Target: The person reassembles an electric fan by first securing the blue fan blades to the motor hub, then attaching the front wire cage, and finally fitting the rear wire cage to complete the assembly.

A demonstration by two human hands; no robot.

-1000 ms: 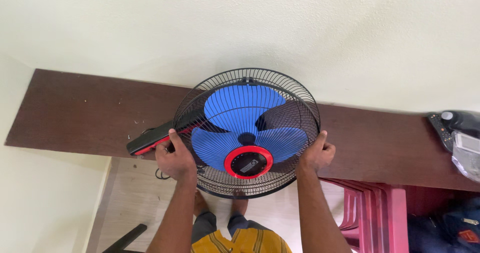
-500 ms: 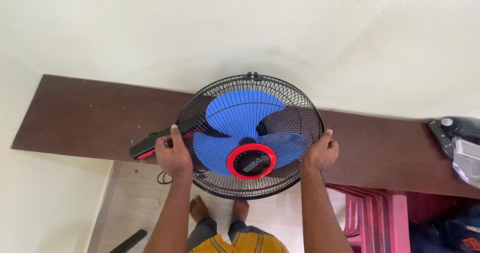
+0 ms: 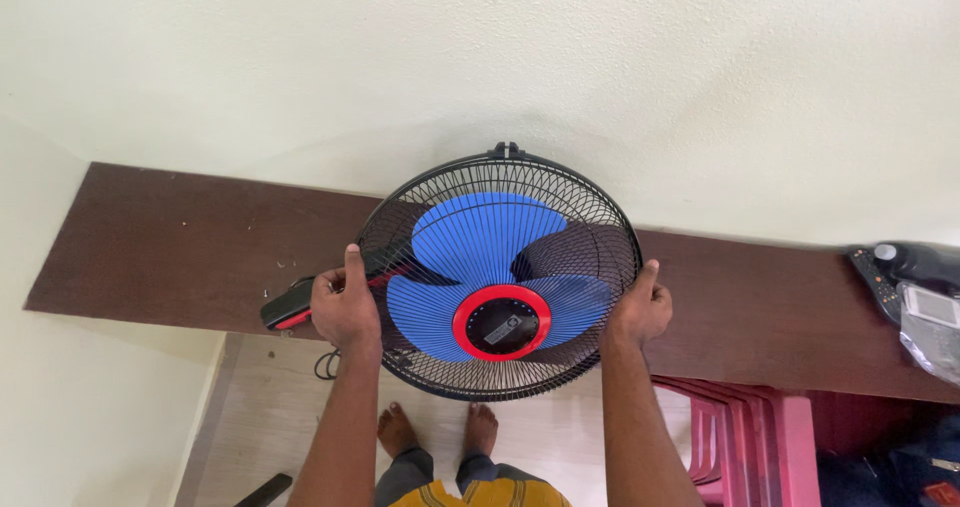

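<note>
While the fan [image 3: 500, 277] is gripped at opposite sides of its round black wire cage, its face is turned up toward the camera and its back leans near the pale wall [image 3: 500, 57], above a long dark brown table [image 3: 170, 237]. The left hand [image 3: 343, 307] is closed on the cage's left rim, thumb laid upward along the wires and fingers [image 3: 325, 285] curled behind the edge; the right hand [image 3: 640, 310] is closed on the right rim in mirror fashion, thumb up and fingers wrapped out of sight behind. Holding at the widest points of the circle likely keeps the broad, light cage balanced and stops it from tipping. Three blue blades [image 3: 485, 232] show through the wires, and a red ring with a black centre cap [image 3: 501, 323] sits at the front of the cage, low of centre as seen here. A black and red bar-shaped part [image 3: 290, 307], apparently belonging to the fan, juts out to the left just behind the left hand and over the table's near edge; a dark cord [image 3: 325, 365] loops below it. On the table's far right lie a black remote control [image 3: 875, 272] and a clear plastic bag [image 3: 930, 317]. Below, stacked pink plastic chairs [image 3: 750, 437] stand beside the person's bare feet [image 3: 440, 427] on the floor.
</note>
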